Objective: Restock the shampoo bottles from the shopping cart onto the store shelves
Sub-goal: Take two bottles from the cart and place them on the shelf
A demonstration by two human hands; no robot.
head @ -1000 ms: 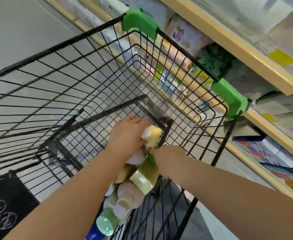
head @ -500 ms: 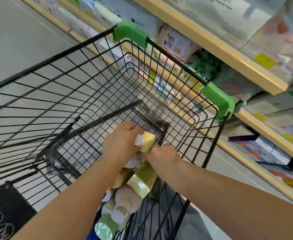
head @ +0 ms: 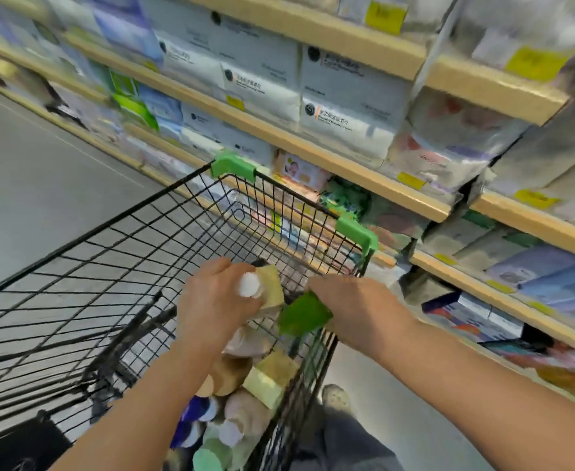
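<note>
Bottles [head: 245,399] lie heaped at the cart's [head: 116,253] near right corner — left hand [head: 216,300] clamps fingers round two white-capped ones, right hand [head: 350,311] grips a green one — and that doubled grasp could let one slip during the lift to the shelves [head: 313,154].

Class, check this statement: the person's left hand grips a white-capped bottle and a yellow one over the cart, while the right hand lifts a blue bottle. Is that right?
Not quite. In the head view the right hand holds a green bottle, not a blue one. The rest stands: the left hand grips the white-capped bottle and the yellow bottle over the cart.
</note>
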